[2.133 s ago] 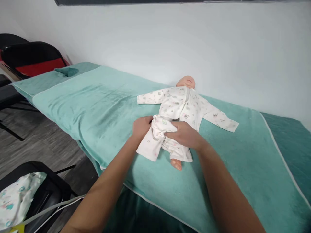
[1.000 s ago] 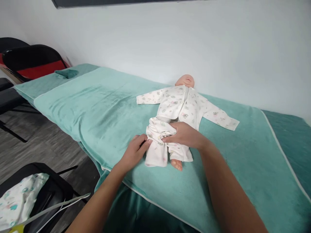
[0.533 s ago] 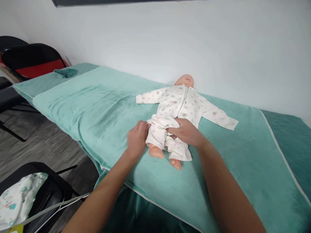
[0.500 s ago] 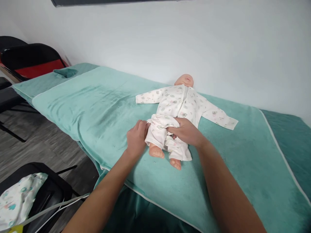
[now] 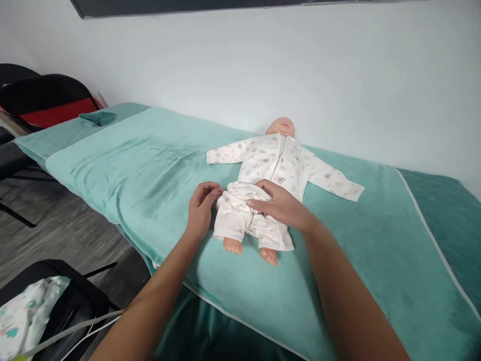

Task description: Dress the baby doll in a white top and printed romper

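Note:
A baby doll point(image 5: 280, 127) lies on its back in a white printed long-sleeved top point(image 5: 259, 160), with its head toward the wall. White printed baby pants point(image 5: 235, 215) cover its legs, and both bare feet point(image 5: 233, 245) show below the cuffs. My right hand point(image 5: 281, 203) grips the bunched pants near the waist, thumb on top; some fingers are hidden in the cloth. At the other side of the waist is my left hand point(image 5: 203, 205), its fingers curled and the thumb and fingertips pinched together at the pants' edge.
A teal velvety cover point(image 5: 158, 165) drapes the bed beneath the doll, against a white wall point(image 5: 240, 65). Black chairs point(image 5: 45, 95) stand at the left. On the nearer chair point(image 5: 86, 291) lies a white printed cloth item point(image 5: 30, 311), with pale cables point(image 5: 82, 326) beside it.
The doll's leg on the left has come down flatter, and the pants lie straighter over it. My left hand has shifted up toward the waist; my right hand stays on the pants.

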A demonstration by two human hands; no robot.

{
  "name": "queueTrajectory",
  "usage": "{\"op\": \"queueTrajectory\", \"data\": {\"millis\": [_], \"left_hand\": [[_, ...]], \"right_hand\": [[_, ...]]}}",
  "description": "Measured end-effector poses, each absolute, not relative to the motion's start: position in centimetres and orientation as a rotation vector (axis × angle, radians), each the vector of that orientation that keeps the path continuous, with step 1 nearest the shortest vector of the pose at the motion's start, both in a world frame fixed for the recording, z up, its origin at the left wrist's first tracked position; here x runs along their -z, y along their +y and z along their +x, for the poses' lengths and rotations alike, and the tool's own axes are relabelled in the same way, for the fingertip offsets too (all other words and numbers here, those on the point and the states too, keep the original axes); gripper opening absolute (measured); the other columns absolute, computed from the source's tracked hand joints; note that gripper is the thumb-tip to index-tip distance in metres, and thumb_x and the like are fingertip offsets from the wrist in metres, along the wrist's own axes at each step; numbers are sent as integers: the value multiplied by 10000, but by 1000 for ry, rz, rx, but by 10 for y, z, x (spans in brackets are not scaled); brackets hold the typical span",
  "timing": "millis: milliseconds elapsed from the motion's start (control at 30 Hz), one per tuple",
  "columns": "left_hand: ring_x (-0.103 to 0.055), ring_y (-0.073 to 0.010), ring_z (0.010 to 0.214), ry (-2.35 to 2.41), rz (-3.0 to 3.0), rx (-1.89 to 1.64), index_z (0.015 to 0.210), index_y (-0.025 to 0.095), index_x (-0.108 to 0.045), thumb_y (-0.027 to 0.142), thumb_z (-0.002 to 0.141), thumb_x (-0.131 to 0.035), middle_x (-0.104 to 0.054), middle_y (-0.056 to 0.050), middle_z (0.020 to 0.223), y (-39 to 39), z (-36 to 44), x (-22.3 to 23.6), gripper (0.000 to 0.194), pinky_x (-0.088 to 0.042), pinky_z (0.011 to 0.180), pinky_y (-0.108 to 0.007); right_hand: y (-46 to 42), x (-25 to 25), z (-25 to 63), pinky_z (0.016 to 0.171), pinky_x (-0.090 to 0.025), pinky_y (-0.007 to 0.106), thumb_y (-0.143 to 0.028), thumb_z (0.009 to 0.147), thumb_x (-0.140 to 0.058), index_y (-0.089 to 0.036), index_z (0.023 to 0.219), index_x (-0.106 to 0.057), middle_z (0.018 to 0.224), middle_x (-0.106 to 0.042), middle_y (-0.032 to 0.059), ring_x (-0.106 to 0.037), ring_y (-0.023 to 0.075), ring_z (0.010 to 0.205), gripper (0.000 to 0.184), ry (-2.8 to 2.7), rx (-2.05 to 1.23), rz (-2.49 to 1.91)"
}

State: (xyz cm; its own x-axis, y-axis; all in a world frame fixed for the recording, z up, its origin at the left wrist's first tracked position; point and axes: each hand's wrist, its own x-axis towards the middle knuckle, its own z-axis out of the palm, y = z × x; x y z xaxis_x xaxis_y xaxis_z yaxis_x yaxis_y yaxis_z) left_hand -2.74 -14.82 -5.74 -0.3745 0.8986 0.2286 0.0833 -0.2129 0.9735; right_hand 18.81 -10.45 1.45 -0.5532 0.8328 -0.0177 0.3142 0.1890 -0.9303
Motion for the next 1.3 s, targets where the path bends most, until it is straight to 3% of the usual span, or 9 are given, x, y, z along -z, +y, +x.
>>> {"op": "queueTrajectory", "data": {"millis": [133, 300, 400, 500, 633, 800, 967, 1133, 1300], "left_hand": [[-641, -174, 957, 1256, 1087, -1576, 1013, 188, -661, 386, 860, -637, -701, -73, 1065, -126, -25, 47, 251, -507, 826, -288], [-622, -162, 862, 1328, 1356, -1303, 1033, 213, -684, 323, 774, -705, -676, -51, 1093, -97, -13, 16, 283, -494, 729, -275], [-591, -158, 804, 1373, 1699, -1011, 1058, 248, -685, 325, 771, -710, -638, -32, 1055, -87, -7, -1, 298, -500, 730, -300], [-595, -208, 951, 1407, 2059, -813, 1106, 260, -658, 317, 757, -744, -608, -39, 1106, -83, 1, -9, 365, -499, 828, -335], [-541, -299, 1104, 1610, 2464, -680, 1171, 236, -604, 274, 765, -752, -561, -95, 1231, -78, 21, -9, 434, -480, 877, -406], [-535, -292, 1046, 1749, 2678, -631, 1086, 216, -588, 147, 843, -590, -601, -118, 1165, -70, 40, -5, 252, -476, 820, -395], [-585, -247, 937, 1759, 2568, -725, 1129, 206, -591, 53, 873, -442, -622, -104, 1046, -69, 31, 2, 333, -463, 704, -330], [-594, -253, 1058, 1617, 2452, -966, 1239, 216, -552, -5, 810, -415, -634, -82, 1150, -68, 19, 15, 502, -492, 825, -353], [-605, -241, 1028, 1565, 2397, -1022, 1098, 226, -598, 65, 852, -488, -659, -64, 1061, -61, 16, 20, 314, -471, 825, -333]], "right_hand": [[-105, -14, 186, 650, -462, 252, -538, 877, -625, -201, 966, -625, 850, -593, -14, -540, 118, 711, 349, -1874, -1425, -996], [-103, -12, 187, 663, -435, 260, -489, 878, -613, -211, 845, -609, 730, -559, -23, -519, 126, 686, 280, -1607, -1111, -1108], [-100, -15, 198, 697, -458, 284, -421, 883, -603, -221, 840, -584, 781, -609, 2, -559, 147, 725, 206, -1458, -870, -1160], [-95, -14, 209, 710, -457, 309, -366, 878, -620, -229, 875, -573, 846, -608, 15, -545, 159, 737, 145, -1504, -486, -1304], [-89, -3, 211, 736, -455, 356, -339, 828, -693, -220, 1015, -547, 1051, -597, 79, -552, 212, 839, 265, -1778, -101, -1520], [-91, 4, 204, 708, -443, 351, -362, 831, -703, -219, 1060, -504, 1087, -579, 110, -572, 266, 920, 335, -2013, -71, -1637], [-97, 1, 198, 645, -365, 322, -274, 898, -574, -218, 943, -525, 939, -607, 78, -569, 231, 784, 87, -2093, 18, -1686], [-96, 1, 197, 617, -319, 313, -197, 914, -473, -203, 963, -559, 935, -634, 78, -552, 196, 710, 99, -2062, 37, -1657], [-96, -3, 205, 637, -343, 286, -140, 847, -488, -218, 938, -553, 931, -635, 48, -561, 172, 719, 137, -2137, -169, -1596]]}}
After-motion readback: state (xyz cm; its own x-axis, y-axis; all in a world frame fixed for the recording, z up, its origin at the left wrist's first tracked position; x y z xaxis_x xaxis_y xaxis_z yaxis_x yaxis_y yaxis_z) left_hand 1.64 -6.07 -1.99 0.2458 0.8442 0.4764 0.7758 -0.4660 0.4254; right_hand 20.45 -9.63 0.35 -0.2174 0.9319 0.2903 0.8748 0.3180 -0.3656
